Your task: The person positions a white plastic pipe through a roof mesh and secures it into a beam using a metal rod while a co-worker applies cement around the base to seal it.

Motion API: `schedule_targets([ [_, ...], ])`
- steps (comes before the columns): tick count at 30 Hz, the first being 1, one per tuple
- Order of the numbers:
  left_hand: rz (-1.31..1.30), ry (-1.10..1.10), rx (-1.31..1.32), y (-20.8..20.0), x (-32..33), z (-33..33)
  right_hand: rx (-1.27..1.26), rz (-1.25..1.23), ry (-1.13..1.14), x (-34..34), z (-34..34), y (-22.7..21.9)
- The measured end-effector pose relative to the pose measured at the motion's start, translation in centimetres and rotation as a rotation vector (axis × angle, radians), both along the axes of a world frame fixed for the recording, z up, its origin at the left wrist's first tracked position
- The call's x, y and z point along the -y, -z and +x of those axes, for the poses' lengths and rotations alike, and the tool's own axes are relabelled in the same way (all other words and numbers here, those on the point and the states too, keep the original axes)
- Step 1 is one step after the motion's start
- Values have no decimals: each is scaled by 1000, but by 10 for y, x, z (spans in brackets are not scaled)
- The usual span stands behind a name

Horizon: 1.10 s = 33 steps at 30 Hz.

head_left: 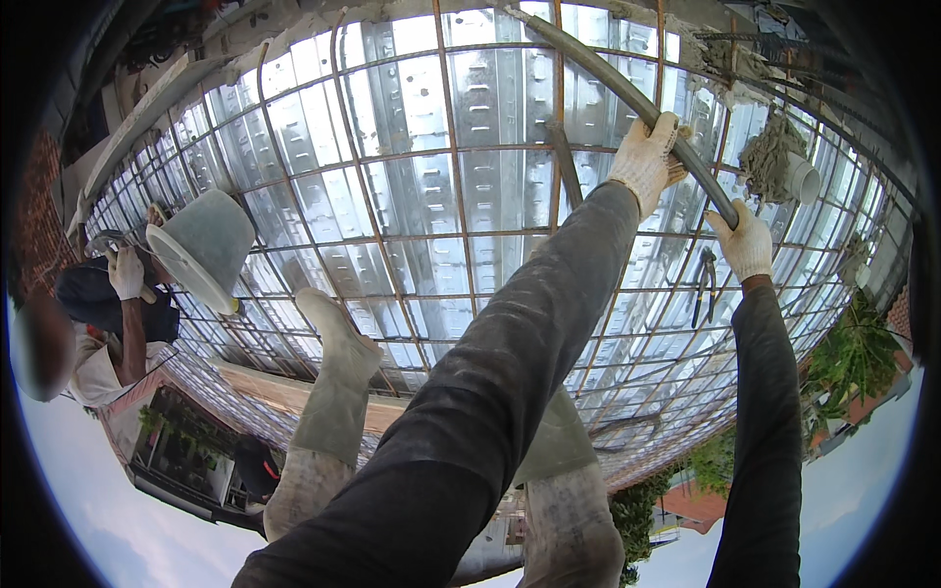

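My left hand [644, 165], in a pale work glove, is closed around a long grey pipe-like pole [610, 73]. Lower on the same pole, my right hand [744, 242], also gloved, grips close to its near end. The pole slants from the upper middle down to the right, across a grid of rusty rebar [461, 196] over shiny ribbed metal decking [412, 118]. Just left of my right forearm, a pair of pliers [705, 284] with dark handles rests on the grid. Both hands are clear of the pliers.
A grey bucket [218, 240] is tipped at the left beside a crouching co-worker [123, 294] with a gloved hand. Wet concrete [774, 157] surrounds a short white pipe [804, 181] at the upper right. My rubber boot [333, 382] stands near a wooden plank [270, 387].
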<state>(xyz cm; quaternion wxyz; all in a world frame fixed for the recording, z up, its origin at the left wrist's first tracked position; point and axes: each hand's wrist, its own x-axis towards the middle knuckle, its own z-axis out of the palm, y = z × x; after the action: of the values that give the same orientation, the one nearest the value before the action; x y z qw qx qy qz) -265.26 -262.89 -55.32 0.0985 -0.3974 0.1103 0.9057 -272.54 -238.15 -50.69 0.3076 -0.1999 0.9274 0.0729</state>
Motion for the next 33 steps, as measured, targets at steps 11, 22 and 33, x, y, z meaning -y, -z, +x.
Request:
schedule_targets([
  [11,339,-312,-86,27,-49,8,43,-5,54,19,23,-10],
  [22,212,-87,290,16,-66,52,69,-78,254,33,139,-2],
  [33,106,298,404,20,1,183,130,-172,670,109,326,11],
])
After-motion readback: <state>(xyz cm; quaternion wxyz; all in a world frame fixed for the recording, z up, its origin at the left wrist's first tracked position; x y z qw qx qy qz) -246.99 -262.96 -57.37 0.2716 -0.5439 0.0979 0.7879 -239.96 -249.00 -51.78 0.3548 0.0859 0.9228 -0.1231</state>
